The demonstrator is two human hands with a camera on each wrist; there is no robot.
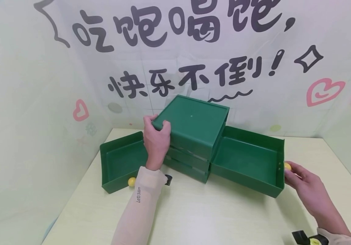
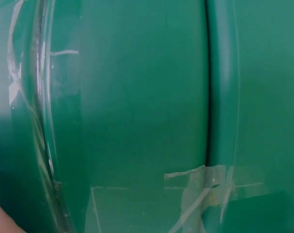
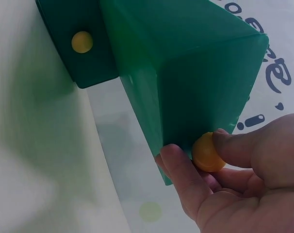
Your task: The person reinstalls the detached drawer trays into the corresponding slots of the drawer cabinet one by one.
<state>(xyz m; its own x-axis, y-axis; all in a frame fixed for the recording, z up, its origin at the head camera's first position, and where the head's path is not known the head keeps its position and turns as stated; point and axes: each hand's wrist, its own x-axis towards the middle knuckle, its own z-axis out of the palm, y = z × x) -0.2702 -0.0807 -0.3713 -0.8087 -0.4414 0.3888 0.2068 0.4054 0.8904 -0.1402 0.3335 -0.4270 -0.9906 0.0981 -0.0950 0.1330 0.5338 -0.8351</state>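
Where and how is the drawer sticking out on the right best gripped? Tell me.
Grip the drawer by its yellow knob, coming from the right. The rounded knob juts from the drawer's outer end wall, so it likely gives a secure pinch; the right hand holds it there.

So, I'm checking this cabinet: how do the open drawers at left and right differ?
The left drawer sits on the table; the right drawer juts from the cabinet above table level. The left drawer's yellow knob isn't held; the right drawer's yellow knob is pinched by the right hand. Both are green and open-topped.
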